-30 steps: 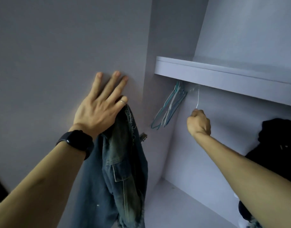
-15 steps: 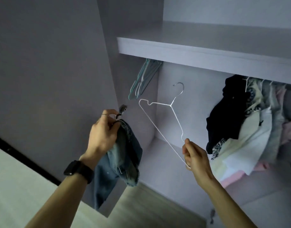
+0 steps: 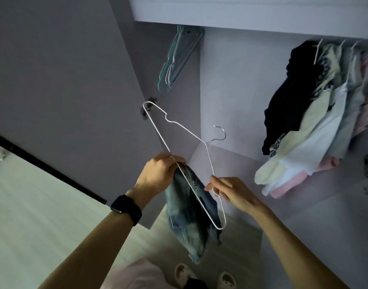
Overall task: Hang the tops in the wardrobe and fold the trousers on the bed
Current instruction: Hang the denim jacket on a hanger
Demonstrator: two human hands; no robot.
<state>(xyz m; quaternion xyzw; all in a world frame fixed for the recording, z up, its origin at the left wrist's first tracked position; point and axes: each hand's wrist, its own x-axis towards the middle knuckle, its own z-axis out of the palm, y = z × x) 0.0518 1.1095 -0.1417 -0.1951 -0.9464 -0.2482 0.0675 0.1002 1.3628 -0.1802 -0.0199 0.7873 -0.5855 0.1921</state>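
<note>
Count, this frame:
- hands x2: L hand point(image 3: 158, 174), R hand point(image 3: 231, 190)
- white wire hanger point(image 3: 205, 143) x1
- denim garment point(image 3: 189, 222) x1
- spare hangers point(image 3: 174, 61) on rail: bunch, several, can't sep.
- hung garments point(image 3: 316, 126): min. 5, overlapping, exact no. unclear
- watch point(image 3: 126, 206) x1
- ring point(image 3: 172, 158) x1
- slippers point(image 3: 184, 275) x2

Worn on the head, a single wide-angle view. Faces forward and steeply down into the open wardrobe point(image 3: 231, 90), with the shelf point(image 3: 241, 15) along the top and slippers point(image 3: 185, 275) at the bottom edge, straight below. Sits close above the left hand point(image 3: 158, 174) and right hand point(image 3: 233, 192) near mid-frame, with both forearms reaching in from the lower corners.
</note>
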